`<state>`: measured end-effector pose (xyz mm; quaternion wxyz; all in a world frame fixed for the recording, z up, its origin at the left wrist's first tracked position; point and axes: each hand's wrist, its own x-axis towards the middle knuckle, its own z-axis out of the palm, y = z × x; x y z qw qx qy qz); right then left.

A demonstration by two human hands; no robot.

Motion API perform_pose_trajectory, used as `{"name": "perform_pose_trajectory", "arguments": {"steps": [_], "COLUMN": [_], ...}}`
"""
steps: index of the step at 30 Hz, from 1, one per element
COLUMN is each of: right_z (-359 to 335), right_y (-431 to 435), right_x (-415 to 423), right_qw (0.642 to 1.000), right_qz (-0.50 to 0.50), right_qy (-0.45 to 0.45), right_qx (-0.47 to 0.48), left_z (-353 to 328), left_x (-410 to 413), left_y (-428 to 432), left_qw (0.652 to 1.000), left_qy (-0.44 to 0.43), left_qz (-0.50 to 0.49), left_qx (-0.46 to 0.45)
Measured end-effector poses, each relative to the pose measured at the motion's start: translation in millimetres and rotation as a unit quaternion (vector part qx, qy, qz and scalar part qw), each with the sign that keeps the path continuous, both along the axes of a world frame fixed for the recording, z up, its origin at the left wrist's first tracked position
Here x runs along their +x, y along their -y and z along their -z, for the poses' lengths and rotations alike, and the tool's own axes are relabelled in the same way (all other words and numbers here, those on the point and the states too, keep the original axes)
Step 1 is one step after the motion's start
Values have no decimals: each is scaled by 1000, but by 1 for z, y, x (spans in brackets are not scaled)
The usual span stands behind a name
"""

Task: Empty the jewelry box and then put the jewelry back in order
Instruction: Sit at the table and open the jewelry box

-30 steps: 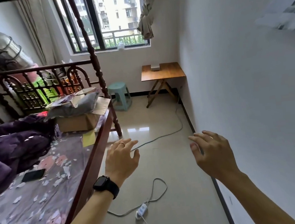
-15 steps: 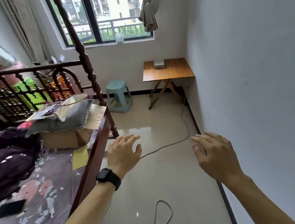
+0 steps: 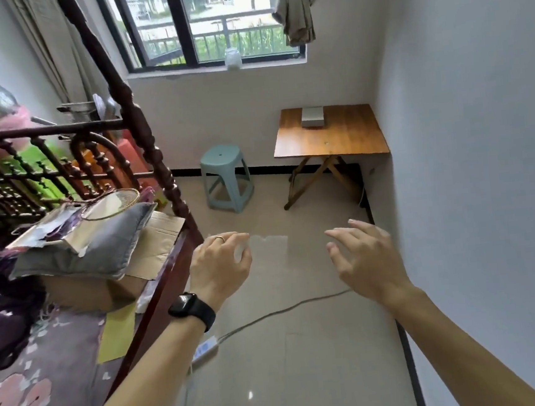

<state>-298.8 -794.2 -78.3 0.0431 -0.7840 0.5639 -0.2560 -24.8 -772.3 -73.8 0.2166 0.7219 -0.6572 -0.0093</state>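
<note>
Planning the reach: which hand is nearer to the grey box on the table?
Right. The right hand is roughly in line with the grey box; the left hand is beside the bed frame.

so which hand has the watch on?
The left hand: black watch on its wrist, plus a ring on one finger. The right hand wears nothing. Both hold nothing.

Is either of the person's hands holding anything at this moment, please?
No, the left hand and the right hand both hover empty above the floor, fingers loosely spread.
</note>
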Motion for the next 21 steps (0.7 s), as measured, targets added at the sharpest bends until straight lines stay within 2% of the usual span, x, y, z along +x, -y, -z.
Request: {"name": "perform_pose_trajectory", "arguments": {"steps": [10, 21], "right_z": [-3, -17], "right_y": [231, 466], "right_x": [44, 107], "right_qw": [999, 1000], "right_qz": [-36, -11], "right_qy": [-6, -9], "right_qx": [-12, 6], "left_z": [8, -11], "left_x": [41, 124], "left_y": [210, 469], "left_qw": [999, 999], "left_qy": [-4, -11], "left_qz": [-44, -52], "left_qx": [13, -13]}}
